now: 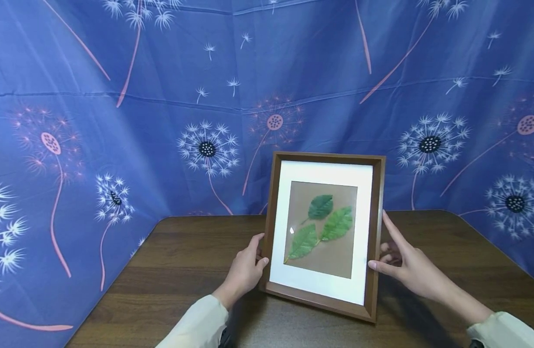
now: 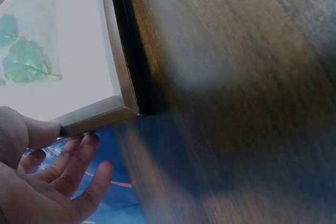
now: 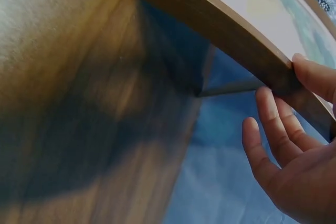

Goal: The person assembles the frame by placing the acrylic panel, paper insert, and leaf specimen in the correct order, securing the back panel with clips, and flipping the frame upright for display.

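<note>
A brown wooden picture frame [image 1: 319, 302] stands upright on the table, leaning back a little and turned at an angle. Behind its glass, a white mat [image 1: 327, 171] surrounds several green leaves [image 1: 338, 223] on a tan ground. My left hand [image 1: 244, 267] holds the left side of the frame, thumb on the front and fingers behind. Opposite it, my right hand [image 1: 412, 270] grips the right side between thumb and fingers, its index finger stretched up along the edge. In the right wrist view a thin support leg [image 3: 231, 88] slants from behind the frame down to the table.
The dark wood-grain table [image 1: 188, 261] runs back to a blue cloth [image 1: 171, 53] printed with dandelions, which hangs behind and along both sides. Shadows of the frame and hands fall on the tabletop. Light sleeves [image 1: 199, 324] cover both forearms.
</note>
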`<action>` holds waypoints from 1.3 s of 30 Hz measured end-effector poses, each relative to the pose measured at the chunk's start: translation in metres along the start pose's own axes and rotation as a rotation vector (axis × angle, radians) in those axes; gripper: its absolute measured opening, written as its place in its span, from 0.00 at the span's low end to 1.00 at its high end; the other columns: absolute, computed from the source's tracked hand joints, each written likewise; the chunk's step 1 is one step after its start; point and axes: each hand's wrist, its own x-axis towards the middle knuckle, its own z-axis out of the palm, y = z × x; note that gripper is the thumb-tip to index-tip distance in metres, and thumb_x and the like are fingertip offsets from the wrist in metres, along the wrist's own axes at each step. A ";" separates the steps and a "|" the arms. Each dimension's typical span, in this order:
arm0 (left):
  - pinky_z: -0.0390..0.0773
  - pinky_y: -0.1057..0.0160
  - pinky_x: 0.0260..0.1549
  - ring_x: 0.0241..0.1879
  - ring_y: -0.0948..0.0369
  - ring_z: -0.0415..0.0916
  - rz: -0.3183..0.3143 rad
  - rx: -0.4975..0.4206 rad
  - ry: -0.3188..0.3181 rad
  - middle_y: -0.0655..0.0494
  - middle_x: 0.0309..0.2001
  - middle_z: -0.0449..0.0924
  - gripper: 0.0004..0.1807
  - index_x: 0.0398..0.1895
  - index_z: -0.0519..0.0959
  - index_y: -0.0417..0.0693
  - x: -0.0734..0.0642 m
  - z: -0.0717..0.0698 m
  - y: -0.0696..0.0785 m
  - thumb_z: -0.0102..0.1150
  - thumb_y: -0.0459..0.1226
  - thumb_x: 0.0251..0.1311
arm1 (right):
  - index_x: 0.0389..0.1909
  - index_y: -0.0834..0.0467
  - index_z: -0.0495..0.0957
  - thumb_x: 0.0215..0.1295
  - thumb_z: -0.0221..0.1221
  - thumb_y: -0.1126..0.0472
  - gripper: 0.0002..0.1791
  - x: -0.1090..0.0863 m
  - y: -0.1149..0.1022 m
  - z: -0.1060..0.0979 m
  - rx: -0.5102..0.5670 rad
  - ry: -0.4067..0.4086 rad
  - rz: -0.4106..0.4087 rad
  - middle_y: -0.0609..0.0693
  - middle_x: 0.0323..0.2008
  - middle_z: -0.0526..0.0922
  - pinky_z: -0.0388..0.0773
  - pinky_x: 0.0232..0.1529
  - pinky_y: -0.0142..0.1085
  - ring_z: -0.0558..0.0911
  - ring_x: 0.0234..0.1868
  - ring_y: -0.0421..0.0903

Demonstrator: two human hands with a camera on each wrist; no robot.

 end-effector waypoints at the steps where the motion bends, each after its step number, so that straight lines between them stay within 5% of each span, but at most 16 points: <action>1: 0.80 0.50 0.38 0.38 0.51 0.82 -0.001 0.002 -0.005 0.42 0.43 0.83 0.31 0.71 0.64 0.36 -0.001 0.000 0.000 0.61 0.27 0.66 | 0.81 0.40 0.26 0.66 0.69 0.59 0.64 0.002 0.001 0.000 -0.005 -0.001 0.002 0.59 0.45 0.83 0.83 0.38 0.39 0.84 0.38 0.40; 8: 0.80 0.51 0.36 0.36 0.53 0.80 -0.030 -0.020 -0.057 0.44 0.44 0.81 0.33 0.72 0.59 0.37 -0.003 0.000 0.004 0.61 0.29 0.68 | 0.82 0.46 0.29 0.68 0.67 0.59 0.60 0.013 0.006 0.000 -0.060 0.011 0.016 0.73 0.52 0.78 0.83 0.41 0.52 0.85 0.40 0.50; 21: 0.72 0.58 0.27 0.26 0.59 0.70 -0.040 -0.017 -0.077 0.51 0.38 0.75 0.40 0.77 0.52 0.39 -0.001 0.006 0.010 0.62 0.28 0.67 | 0.82 0.57 0.38 0.79 0.55 0.56 0.44 0.008 0.013 0.013 -0.151 0.067 0.070 0.72 0.49 0.80 0.82 0.41 0.57 0.83 0.46 0.63; 25: 0.78 0.49 0.35 0.32 0.53 0.76 -0.033 -0.007 -0.075 0.46 0.40 0.78 0.44 0.79 0.47 0.41 -0.002 0.006 0.010 0.62 0.28 0.67 | 0.81 0.63 0.41 0.81 0.51 0.54 0.40 -0.002 0.016 0.023 -0.154 0.037 0.104 0.70 0.48 0.81 0.81 0.42 0.58 0.83 0.47 0.63; 30: 0.81 0.44 0.41 0.35 0.48 0.82 -0.036 0.045 -0.106 0.32 0.45 0.83 0.48 0.81 0.42 0.41 -0.003 0.007 0.010 0.62 0.29 0.68 | 0.81 0.62 0.33 0.76 0.58 0.54 0.49 -0.014 0.022 0.029 -0.094 -0.080 0.146 0.67 0.49 0.82 0.81 0.40 0.52 0.83 0.45 0.58; 34: 0.80 0.50 0.30 0.23 0.56 0.76 -0.089 0.032 -0.168 0.36 0.32 0.82 0.54 0.82 0.33 0.46 -0.004 0.009 0.011 0.62 0.29 0.67 | 0.81 0.60 0.29 0.71 0.63 0.58 0.56 -0.020 0.026 0.031 -0.051 -0.160 0.144 0.66 0.50 0.82 0.81 0.38 0.46 0.83 0.42 0.53; 39: 0.70 0.58 0.19 0.16 0.59 0.68 -0.151 -0.015 -0.233 0.49 0.17 0.73 0.60 0.81 0.25 0.53 -0.008 0.012 0.012 0.63 0.26 0.65 | 0.81 0.60 0.29 0.71 0.63 0.60 0.56 -0.019 0.027 0.032 -0.053 -0.166 0.115 0.74 0.56 0.78 0.82 0.42 0.53 0.83 0.50 0.61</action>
